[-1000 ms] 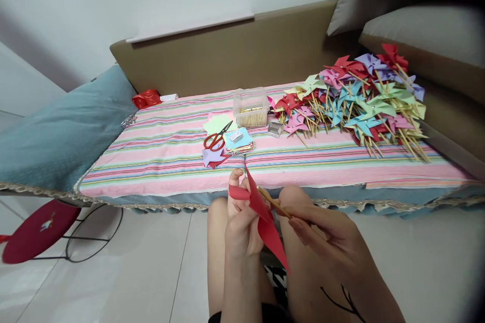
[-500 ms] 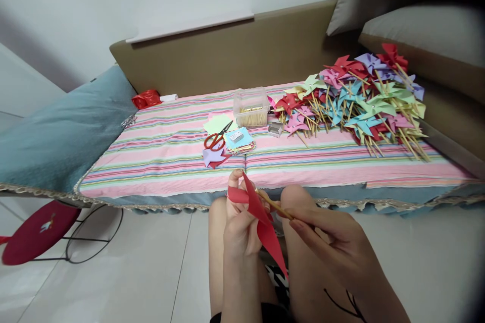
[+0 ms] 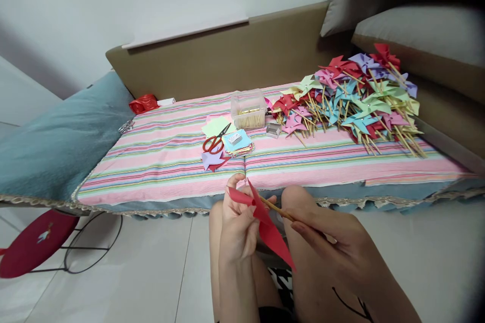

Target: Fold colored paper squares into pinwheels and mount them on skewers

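Observation:
Over my knees, my left hand [image 3: 238, 227] is closed on a red paper pinwheel [image 3: 271, 234], its thumb pressing near the middle of the folded blades. My right hand [image 3: 329, 232] pinches a thin wooden stick [image 3: 278, 209] between thumb and fingers. The stick's far end meets the back of the pinwheel; whether it is fastened there is hidden by the paper and my left fingers. On the striped cloth [image 3: 159, 161] beyond lie red-handled scissors [image 3: 215, 140], a stack of coloured paper squares [image 3: 240, 149] with a small box [image 3: 235, 139] on top, and cut purple paper [image 3: 211, 159].
A clear plastic box [image 3: 249, 111] holds several sticks, with a small open grey box [image 3: 273, 130] beside it. Many finished pinwheels [image 3: 352, 101] are heaped at the right. A red stool [image 3: 40, 242] stands on the floor at left; a red plastic bag [image 3: 144, 104] lies at the back.
My left thumb has come up onto the pinwheel's middle, and the pinwheel has tilted slightly. My right hand still holds the stick against its back. The camera view has shifted a little.

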`<move>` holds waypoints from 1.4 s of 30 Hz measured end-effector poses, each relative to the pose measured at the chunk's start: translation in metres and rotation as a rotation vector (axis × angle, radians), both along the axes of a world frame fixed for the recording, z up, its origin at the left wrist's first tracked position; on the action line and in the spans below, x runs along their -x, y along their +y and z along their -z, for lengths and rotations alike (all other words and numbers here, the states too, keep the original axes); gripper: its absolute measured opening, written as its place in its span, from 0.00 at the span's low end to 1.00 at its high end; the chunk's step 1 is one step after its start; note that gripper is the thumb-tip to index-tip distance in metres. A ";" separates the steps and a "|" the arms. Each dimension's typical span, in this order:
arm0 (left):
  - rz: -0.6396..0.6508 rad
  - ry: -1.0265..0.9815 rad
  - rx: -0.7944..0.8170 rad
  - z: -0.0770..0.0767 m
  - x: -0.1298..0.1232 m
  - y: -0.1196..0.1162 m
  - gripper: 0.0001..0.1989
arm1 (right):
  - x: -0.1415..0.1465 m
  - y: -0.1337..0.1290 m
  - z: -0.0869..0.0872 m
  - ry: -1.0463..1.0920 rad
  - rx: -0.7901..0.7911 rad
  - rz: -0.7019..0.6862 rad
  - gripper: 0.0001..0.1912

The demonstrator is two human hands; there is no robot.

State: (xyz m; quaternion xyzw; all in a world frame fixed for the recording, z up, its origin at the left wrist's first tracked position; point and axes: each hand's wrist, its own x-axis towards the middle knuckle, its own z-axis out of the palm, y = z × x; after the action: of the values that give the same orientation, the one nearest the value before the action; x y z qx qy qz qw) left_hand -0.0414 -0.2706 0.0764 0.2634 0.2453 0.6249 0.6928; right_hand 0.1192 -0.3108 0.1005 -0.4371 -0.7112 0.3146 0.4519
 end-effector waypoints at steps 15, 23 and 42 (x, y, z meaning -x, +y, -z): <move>0.043 0.027 -0.044 0.001 0.001 0.001 0.22 | 0.001 0.002 -0.004 -0.003 -0.004 -0.104 0.15; 0.013 0.026 -0.067 0.004 0.000 0.000 0.24 | 0.004 0.003 -0.005 -0.005 -0.059 -0.088 0.15; -0.193 0.046 0.042 0.001 -0.004 0.010 0.22 | 0.001 0.001 0.002 -0.036 -0.246 0.111 0.18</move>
State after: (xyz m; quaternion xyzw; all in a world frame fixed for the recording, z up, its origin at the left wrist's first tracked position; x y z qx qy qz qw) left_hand -0.0379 -0.2605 0.0751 0.2384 0.2986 0.6770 0.6290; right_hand 0.1181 -0.3101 0.0986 -0.4227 -0.7271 0.1916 0.5059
